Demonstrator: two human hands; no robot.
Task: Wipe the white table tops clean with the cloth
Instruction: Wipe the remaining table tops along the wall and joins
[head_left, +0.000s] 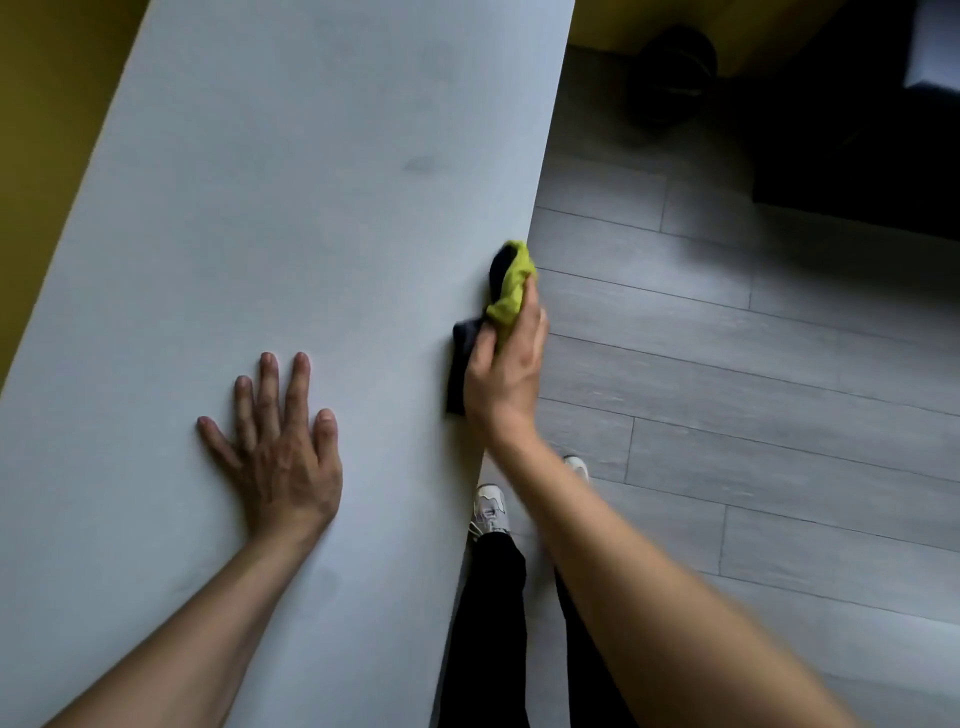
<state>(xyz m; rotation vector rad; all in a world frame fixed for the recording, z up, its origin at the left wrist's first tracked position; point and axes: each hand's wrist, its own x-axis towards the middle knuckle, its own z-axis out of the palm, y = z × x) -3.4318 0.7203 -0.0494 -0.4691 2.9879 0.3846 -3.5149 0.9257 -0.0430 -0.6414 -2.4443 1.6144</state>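
Fingers of the right hand are curled round a bunched cloth, the thumb folded over it on the near side. The cloth is yellow-green on one face and dark on the other; a green wad pokes out past the fingertips toward the far end of the bench, while a dark flap hangs below the palm and lies against the white surface. All of it sits right at the bench's right-hand edge, the hand itself half over the floor.

Well to the left, the left hand lies palm down on the bench, its fingers straight and slightly fanned, the thumb out to the side, holding nothing. Both forearms are bare and reach in from the near side.

Further up the white top, a faint grey smudge shows near the middle, apart from both hands.

Beyond the bench edge is a grey plank floor. A white sneaker and a dark trouser leg stand close against the bench's side. Yellow wall runs along the far left, and a dark round object, too blurred to make out, sits on the floor at the top.
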